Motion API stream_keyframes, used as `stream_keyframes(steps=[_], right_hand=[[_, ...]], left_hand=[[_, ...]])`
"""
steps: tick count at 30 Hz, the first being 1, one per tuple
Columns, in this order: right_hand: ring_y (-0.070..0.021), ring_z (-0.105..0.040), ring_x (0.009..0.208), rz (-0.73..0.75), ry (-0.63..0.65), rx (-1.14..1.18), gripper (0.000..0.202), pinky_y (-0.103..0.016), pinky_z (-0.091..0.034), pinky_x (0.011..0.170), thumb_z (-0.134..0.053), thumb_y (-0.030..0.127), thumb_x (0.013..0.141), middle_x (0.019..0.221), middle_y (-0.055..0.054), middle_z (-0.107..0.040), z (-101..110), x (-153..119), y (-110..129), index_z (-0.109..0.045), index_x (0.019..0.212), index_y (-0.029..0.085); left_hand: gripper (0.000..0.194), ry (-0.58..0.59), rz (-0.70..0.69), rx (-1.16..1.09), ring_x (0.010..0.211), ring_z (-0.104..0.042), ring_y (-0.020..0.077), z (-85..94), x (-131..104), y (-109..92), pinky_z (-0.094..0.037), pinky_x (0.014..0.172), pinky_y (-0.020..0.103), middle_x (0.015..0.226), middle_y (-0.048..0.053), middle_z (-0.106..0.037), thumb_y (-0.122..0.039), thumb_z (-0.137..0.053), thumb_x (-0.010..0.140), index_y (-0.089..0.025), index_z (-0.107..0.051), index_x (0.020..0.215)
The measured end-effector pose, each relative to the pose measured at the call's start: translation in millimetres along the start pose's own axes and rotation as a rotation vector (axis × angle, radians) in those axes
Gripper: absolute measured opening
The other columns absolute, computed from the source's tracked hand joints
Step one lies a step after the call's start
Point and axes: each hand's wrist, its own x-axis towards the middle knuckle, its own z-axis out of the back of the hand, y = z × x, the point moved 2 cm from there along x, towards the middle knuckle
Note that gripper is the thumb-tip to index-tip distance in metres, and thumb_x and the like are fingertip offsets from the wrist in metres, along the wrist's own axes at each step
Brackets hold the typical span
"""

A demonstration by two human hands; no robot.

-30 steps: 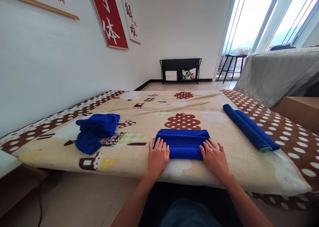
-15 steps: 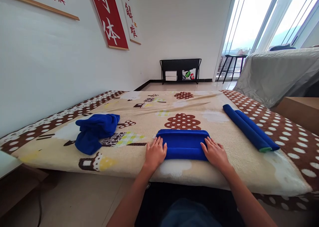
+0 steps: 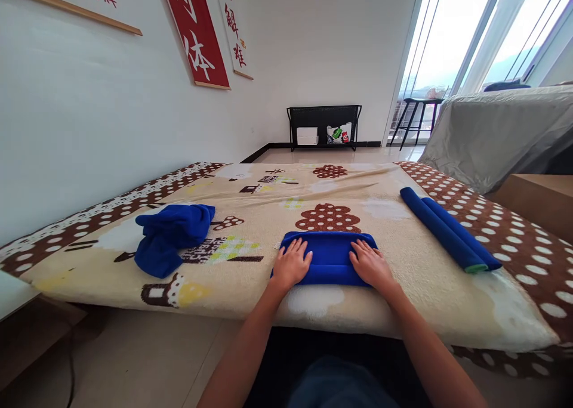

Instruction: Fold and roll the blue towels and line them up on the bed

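Note:
A blue cloth (image 3: 330, 256), folded into a flat rectangle with a thicker band along its near edge, lies on the patterned blanket (image 3: 250, 217) right in front of me. My left hand (image 3: 290, 263) rests on its left part, palm down with the fingers stretched out. On the right part lies my right hand (image 3: 370, 263), also flat with its fingers extended. A crumpled blue cloth (image 3: 174, 235) sits off to the left. Over on the right, two rolled blue cloths (image 3: 450, 229) lie side by side, one showing a green edge at its near end.
The bed's near edge runs just in front of my body. A cardboard box (image 3: 537, 199) and a silver-grey cover (image 3: 501, 127) stand beyond the right side. At the far wall are a black rack (image 3: 324, 124) and a dark stool (image 3: 418, 119).
Both hands have shifted inward from the cloth's side edges and now lie flat on top of it. The crumpled cloth and the rolls stay where they were.

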Motion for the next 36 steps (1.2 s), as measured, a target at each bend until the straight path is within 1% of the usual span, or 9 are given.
stream_keyframes(steps=[2, 5, 10, 13, 15, 20, 23, 29, 36], right_hand=[[-0.0286, -0.039, 0.141, -0.089, -0.022, -0.024, 0.053, -0.052, -0.031, 0.111, -0.028, 0.035, 0.099, 0.15, -0.018, -0.043, 0.3, 0.5, -18.3, -0.05, 0.141, 0.011], [-0.0299, -0.04, 0.14, -0.127, -0.047, -0.045, 0.054, -0.052, -0.031, 0.11, -0.03, 0.035, 0.098, 0.149, -0.021, -0.043, -0.8, 0.4, -30.5, -0.049, 0.141, 0.009], [-0.0278, -0.041, 0.139, -0.096, -0.127, -0.041, 0.052, -0.048, -0.029, 0.113, -0.033, 0.038, 0.098, 0.148, -0.017, -0.046, 4.0, -5.6, -29.4, -0.053, 0.138, 0.011], [-0.023, -0.045, 0.135, 0.077, -0.3, 0.036, 0.043, -0.043, -0.03, 0.113, -0.036, 0.036, 0.098, 0.145, -0.009, -0.051, 14.8, -26.1, -35.9, -0.061, 0.127, 0.019], [-0.0226, -0.051, 0.127, 0.254, -0.404, 0.104, 0.036, -0.042, -0.036, 0.108, -0.04, 0.033, 0.096, 0.136, -0.007, -0.059, 21.2, -47.2, -45.1, -0.065, 0.12, 0.022], [-0.0222, -0.055, 0.118, 0.471, -0.302, 0.067, 0.044, -0.041, -0.04, 0.103, -0.046, 0.021, 0.087, 0.128, -0.007, -0.063, 17.1, -84.3, -68.3, -0.061, 0.129, 0.025], [-0.0218, -0.054, 0.121, 0.434, -0.308, 0.023, 0.051, -0.04, -0.038, 0.104, -0.046, 0.018, 0.084, 0.131, -0.006, -0.061, 8.3, -82.3, -71.3, -0.057, 0.133, 0.023], [-0.0216, -0.057, 0.113, 0.318, -0.35, 0.008, 0.04, -0.038, -0.037, 0.102, -0.045, 0.016, 0.083, 0.119, -0.006, -0.067, 2.7, -63.5, -59.3, -0.063, 0.118, 0.021], [-0.0203, -0.06, 0.097, 0.314, -0.315, 0.155, 0.031, -0.036, -0.038, 0.094, -0.043, 0.016, 0.085, 0.101, -0.005, -0.069, 19.6, -79.1, -54.5, -0.062, 0.109, 0.02]], left_hand=[[0.046, -0.047, 0.107, 0.028, 0.14, -0.042, 0.0286, 0.3, -3.5, 15.9, -0.032, 0.113, 0.056, 0.149, 0.012, -0.047, -0.037, -0.04, 0.098, -0.021, -0.054, 0.139], [0.046, -0.077, 0.148, 0.045, 0.139, -0.043, 0.0305, -0.1, -5.6, 24.1, -0.03, 0.112, 0.059, 0.148, 0.014, -0.048, -0.038, -0.041, 0.097, -0.02, -0.055, 0.138], [0.039, -0.226, 0.021, 0.033, 0.137, -0.046, 0.0285, 10.8, -13.8, 17.6, -0.025, 0.115, 0.058, 0.143, 0.014, -0.055, -0.033, -0.038, 0.1, -0.018, -0.063, 0.126], [0.034, -0.343, -0.213, 0.005, 0.133, -0.049, 0.0259, 25.6, -39.9, 19.1, -0.031, 0.114, 0.051, 0.14, 0.011, -0.058, -0.026, -0.039, 0.099, -0.021, -0.063, 0.124], [0.035, -0.319, -0.359, 0.001, 0.126, -0.054, 0.0252, 32.7, -63.0, 24.3, -0.037, 0.11, 0.047, 0.132, 0.01, -0.062, -0.021, -0.043, 0.096, -0.022, -0.062, 0.125], [0.055, -0.21, -0.452, 0.016, 0.123, -0.054, 0.0249, 32.5, -97.4, 39.4, -0.04, 0.108, 0.044, 0.133, 0.009, -0.059, -0.008, -0.046, 0.085, -0.022, -0.052, 0.138], [0.06, -0.224, -0.402, 0.02, 0.123, -0.054, 0.0245, 25.7, -91.1, 40.5, -0.04, 0.107, 0.043, 0.132, 0.008, -0.06, -0.004, -0.045, 0.083, -0.023, -0.051, 0.139], [0.054, -0.225, -0.298, 0.038, 0.117, -0.058, 0.0263, 13.6, -63.8, 34.2, -0.039, 0.103, 0.046, 0.123, 0.009, -0.066, -0.004, -0.045, 0.081, -0.022, -0.059, 0.129], [0.038, -0.274, -0.327, 0.034, 0.099, -0.061, 0.0255, 25.3, -78.2, 31.5, -0.04, 0.098, 0.044, 0.101, 0.008, -0.069, -0.004, -0.044, 0.08, -0.02, -0.064, 0.107]])
